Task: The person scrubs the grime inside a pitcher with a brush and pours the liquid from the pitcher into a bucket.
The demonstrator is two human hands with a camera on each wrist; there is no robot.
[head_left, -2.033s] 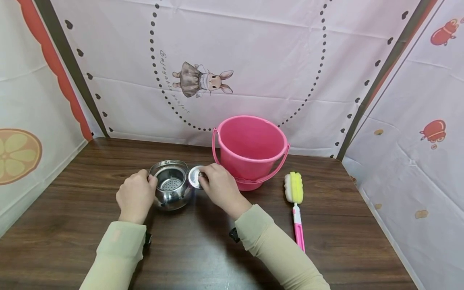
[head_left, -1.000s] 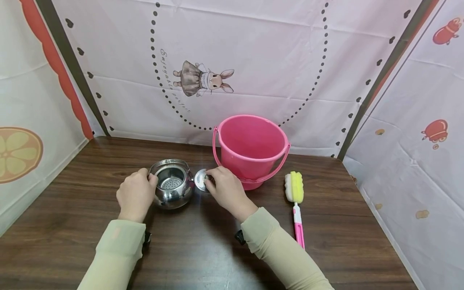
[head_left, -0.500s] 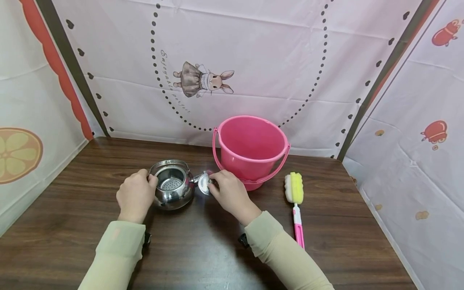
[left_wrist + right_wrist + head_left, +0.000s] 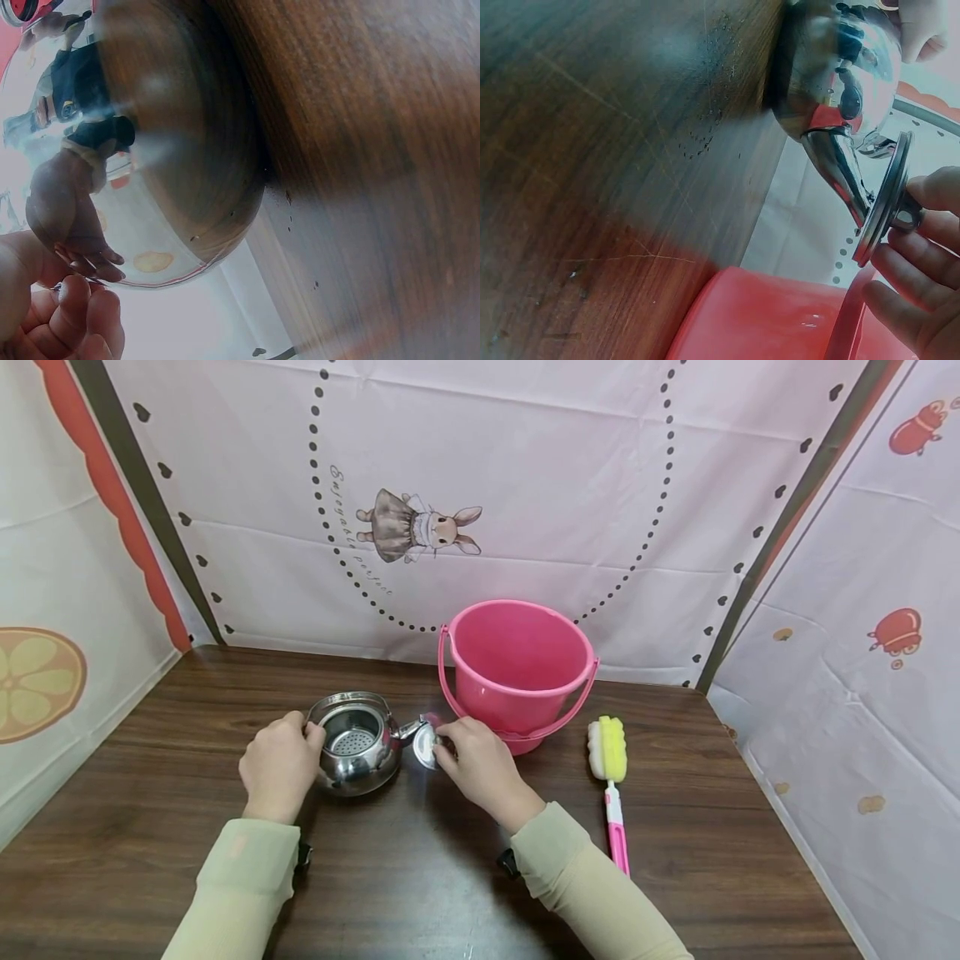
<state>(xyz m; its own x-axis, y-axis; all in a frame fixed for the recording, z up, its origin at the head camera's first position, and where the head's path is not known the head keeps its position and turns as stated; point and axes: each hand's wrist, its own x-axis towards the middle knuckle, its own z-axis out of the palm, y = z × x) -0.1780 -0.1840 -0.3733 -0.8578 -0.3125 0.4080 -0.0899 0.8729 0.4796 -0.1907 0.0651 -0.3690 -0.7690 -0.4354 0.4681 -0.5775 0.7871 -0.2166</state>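
Note:
A shiny steel teapot (image 4: 358,774) stands upright on the table, its top uncovered and a perforated strainer (image 4: 352,742) showing inside. With curled fingers my left hand (image 4: 279,764) grips it at its left side, where the handle meets the rim; the exact hold is partly hidden. My right hand (image 4: 483,767) pinches the round steel lid (image 4: 424,746) by its dark knob. In the right wrist view the lid (image 4: 887,199) is tilted on edge, close by the tip of the spout (image 4: 836,166); whether they touch I cannot tell.
Behind my right hand stands a pink bucket (image 4: 517,693), its handle hanging down in front. A yellow-and-white sponge brush (image 4: 613,752) with a pink handle lies to the right on the brown wooden table (image 4: 405,893). Printed cloth walls (image 4: 555,485) enclose the table's back and sides.
My right hand has carried the lid a little rightward and towards me, away from the teapot's opening, uncovering the spout to view. My left hand and the teapot have stayed in place.

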